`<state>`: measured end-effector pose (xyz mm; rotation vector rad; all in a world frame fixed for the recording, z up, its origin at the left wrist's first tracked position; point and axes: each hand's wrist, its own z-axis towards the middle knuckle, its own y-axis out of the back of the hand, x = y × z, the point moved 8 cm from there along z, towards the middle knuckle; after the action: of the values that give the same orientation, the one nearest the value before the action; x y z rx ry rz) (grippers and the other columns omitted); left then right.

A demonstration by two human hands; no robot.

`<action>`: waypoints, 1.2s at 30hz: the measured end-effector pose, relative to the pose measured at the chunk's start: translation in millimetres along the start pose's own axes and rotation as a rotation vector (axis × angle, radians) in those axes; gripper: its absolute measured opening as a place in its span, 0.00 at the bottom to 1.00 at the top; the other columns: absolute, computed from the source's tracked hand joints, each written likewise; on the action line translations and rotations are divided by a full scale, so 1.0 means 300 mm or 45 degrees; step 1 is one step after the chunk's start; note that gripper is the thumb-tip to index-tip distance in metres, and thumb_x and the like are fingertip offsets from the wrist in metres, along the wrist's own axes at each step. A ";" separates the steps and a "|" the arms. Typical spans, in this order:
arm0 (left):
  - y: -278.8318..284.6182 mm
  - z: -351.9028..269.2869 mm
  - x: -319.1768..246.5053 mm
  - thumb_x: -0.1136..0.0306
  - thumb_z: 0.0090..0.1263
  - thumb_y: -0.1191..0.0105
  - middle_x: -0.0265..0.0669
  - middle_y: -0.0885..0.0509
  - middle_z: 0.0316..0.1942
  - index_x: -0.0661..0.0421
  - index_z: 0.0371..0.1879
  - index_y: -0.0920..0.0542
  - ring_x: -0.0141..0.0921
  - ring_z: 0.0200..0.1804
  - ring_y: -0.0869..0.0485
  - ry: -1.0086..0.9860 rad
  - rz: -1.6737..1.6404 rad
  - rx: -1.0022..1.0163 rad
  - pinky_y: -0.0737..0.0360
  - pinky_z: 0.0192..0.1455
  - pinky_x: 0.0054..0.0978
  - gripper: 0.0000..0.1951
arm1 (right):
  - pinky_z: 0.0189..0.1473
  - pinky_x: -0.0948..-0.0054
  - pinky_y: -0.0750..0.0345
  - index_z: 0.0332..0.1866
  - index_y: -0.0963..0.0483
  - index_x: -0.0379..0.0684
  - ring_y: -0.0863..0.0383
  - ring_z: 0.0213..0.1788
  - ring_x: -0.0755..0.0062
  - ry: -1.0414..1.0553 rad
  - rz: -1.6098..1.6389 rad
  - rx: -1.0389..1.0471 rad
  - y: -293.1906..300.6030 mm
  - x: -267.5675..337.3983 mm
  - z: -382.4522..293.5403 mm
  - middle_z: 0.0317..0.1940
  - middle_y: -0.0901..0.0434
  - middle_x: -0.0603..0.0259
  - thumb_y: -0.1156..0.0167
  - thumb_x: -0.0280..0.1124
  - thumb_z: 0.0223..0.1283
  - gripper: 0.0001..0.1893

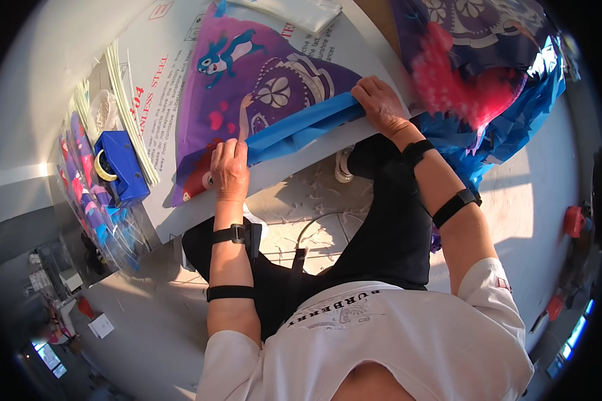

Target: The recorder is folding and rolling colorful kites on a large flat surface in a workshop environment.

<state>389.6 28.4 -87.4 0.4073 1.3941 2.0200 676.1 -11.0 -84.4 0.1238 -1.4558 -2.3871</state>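
Observation:
A triangular purple kite sail [220, 95] of thin sheet material, printed with a cartoon figure and a blue animal, lies across the worktable. Along its near edge runs a folded blue strip [301, 128]. My left hand [231, 165] pinches the strip's left end, close to the printed red hair. At the other end, near the table's right side, my right hand [381, 103] grips the blue strip between thumb and fingers. Between the hands the strip is stretched, with loose folds hanging on its near side. The fingertips of both hands are partly hidden.
The table surface [165, 215] bears printed writing. To the left lie thin pale rods [130, 115], a blue tape dispenser [123, 170] and bagged rolled kites [90, 200]. More printed sheets [461, 85] with blue material hang at the right. White folded material [301, 12] lies at the back.

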 end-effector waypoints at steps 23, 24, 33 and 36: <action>0.060 -0.003 0.019 0.75 0.65 0.50 0.38 0.22 0.34 0.59 0.43 0.21 0.39 0.40 0.22 -0.063 -0.048 0.208 0.21 0.44 0.36 0.10 | 0.51 0.68 0.30 0.46 0.22 0.50 0.23 0.43 0.63 0.155 -0.318 0.370 0.017 0.133 0.047 0.34 0.22 0.62 0.40 0.38 0.60 0.11; 0.063 0.011 0.036 0.76 0.65 0.49 0.39 0.21 0.33 0.59 0.44 0.21 0.40 0.39 0.20 -0.008 -0.141 0.208 0.21 0.43 0.37 0.10 | 0.50 0.68 0.30 0.42 0.21 0.51 0.23 0.42 0.64 0.212 -0.362 0.281 0.012 0.130 0.057 0.34 0.22 0.63 0.41 0.37 0.61 0.07; -0.048 0.076 0.211 0.78 0.69 0.50 0.46 0.17 0.50 0.46 0.59 0.24 0.44 0.49 0.17 0.306 -0.815 0.551 0.19 0.52 0.36 0.20 | 0.44 0.59 0.26 0.36 0.23 0.41 0.19 0.43 0.56 -0.293 0.434 0.949 -0.119 -0.049 0.195 0.33 0.20 0.58 0.41 0.43 0.61 0.15; -0.059 0.113 0.215 0.76 0.70 0.49 0.43 0.16 0.46 0.44 0.59 0.22 0.39 0.46 0.16 0.204 -0.679 0.559 0.19 0.51 0.34 0.20 | 0.44 0.60 0.26 0.35 0.22 0.40 0.19 0.44 0.55 -0.341 0.575 1.102 -0.185 -0.117 0.213 0.35 0.18 0.57 0.38 0.51 0.57 0.20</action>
<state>366.9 99.3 -97.1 0.0386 1.8204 1.3374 679.8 77.9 -106.5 -0.2995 -2.2574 -1.3395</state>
